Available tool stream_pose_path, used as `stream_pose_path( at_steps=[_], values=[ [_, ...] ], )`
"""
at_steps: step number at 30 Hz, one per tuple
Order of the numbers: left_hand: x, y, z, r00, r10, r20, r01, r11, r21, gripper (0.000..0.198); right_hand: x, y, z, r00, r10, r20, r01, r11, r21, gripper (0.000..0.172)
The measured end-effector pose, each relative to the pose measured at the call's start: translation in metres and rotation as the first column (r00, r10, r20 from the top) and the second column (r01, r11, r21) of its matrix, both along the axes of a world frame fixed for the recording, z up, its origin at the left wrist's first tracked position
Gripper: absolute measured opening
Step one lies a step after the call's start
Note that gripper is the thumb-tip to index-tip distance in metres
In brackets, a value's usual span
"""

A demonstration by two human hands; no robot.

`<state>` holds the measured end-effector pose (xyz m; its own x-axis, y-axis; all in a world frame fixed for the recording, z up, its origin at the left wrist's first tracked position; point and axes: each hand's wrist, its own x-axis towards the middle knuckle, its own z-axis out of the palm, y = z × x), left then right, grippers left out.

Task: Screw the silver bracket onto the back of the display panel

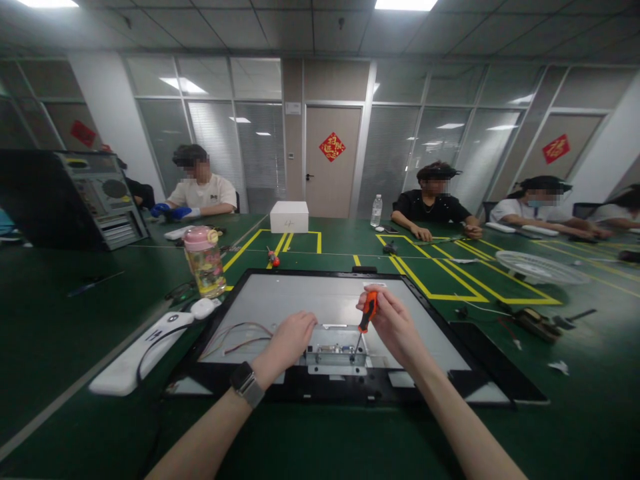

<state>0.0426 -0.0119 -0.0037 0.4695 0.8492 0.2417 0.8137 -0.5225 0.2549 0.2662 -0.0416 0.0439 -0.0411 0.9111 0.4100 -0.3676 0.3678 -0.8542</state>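
A flat monitor panel (280,300) lies face down on the green table, its grey metal back up, thin coloured wires (235,337) across its left part. My right hand (395,323) is closed round an orange-handled screwdriver (367,313), whose tip points down at the small metal connector bracket (336,353) near the panel's front edge. My left hand (290,340), with a watch on the wrist, rests with curled fingers on the panel just left of that bracket. What its fingers hold, if anything, is hidden.
A white plastic cover (135,357) and a pink-lidded bottle (204,261) are to the left, with a computer case (75,197) beyond. A white box (289,217), a water bottle (376,211) and a fan grille (540,268) lie further off. Several people sit across the table.
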Motion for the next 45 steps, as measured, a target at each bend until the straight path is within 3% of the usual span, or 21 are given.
stream_pose_path(
  at_steps=[10, 18, 23, 30, 36, 43, 45],
  values=[
    [0.001, -0.0004, 0.0014, 1.0, 0.0, -0.004, 0.0, 1.0, -0.004, 0.031, 0.0002, 0.0043, -0.0077, 0.995, -0.09, 0.041, 0.088, 0.995, 0.045, 0.024],
    [0.0007, -0.0006, 0.0013, 1.0, 0.002, 0.001, -0.002, 1.0, -0.009, 0.03, -0.0019, 0.0017, -0.0036, 0.997, -0.045, 0.056, 0.041, 0.997, 0.058, 0.031],
    [0.0007, -0.0012, 0.0016, 1.0, 0.009, 0.005, -0.009, 1.0, 0.0, 0.029, 0.0021, 0.005, -0.0071, 0.985, -0.146, 0.088, 0.137, 0.985, 0.101, 0.023],
    [0.0005, -0.001, 0.0003, 1.0, 0.001, 0.0, -0.001, 1.0, 0.008, 0.028, -0.0007, 0.0005, -0.0001, 0.997, -0.037, 0.069, 0.031, 0.996, 0.083, 0.027],
    [-0.0004, -0.0001, -0.0014, 1.0, -0.004, 0.003, 0.004, 1.0, 0.013, 0.029, 0.002, 0.0042, -0.0068, 0.987, -0.125, 0.101, 0.109, 0.982, 0.154, 0.018],
    [0.0001, 0.0008, -0.0014, 1.0, 0.003, -0.011, -0.003, 1.0, 0.006, 0.029, 0.0002, 0.0013, -0.0028, 0.997, -0.019, 0.07, 0.013, 0.996, 0.089, 0.029],
    [0.0002, 0.0005, -0.0009, 1.0, 0.004, -0.013, -0.004, 1.0, 0.008, 0.03, -0.0015, 0.0013, -0.0023, 0.997, -0.047, 0.059, 0.042, 0.995, 0.093, 0.028]
  ],
)
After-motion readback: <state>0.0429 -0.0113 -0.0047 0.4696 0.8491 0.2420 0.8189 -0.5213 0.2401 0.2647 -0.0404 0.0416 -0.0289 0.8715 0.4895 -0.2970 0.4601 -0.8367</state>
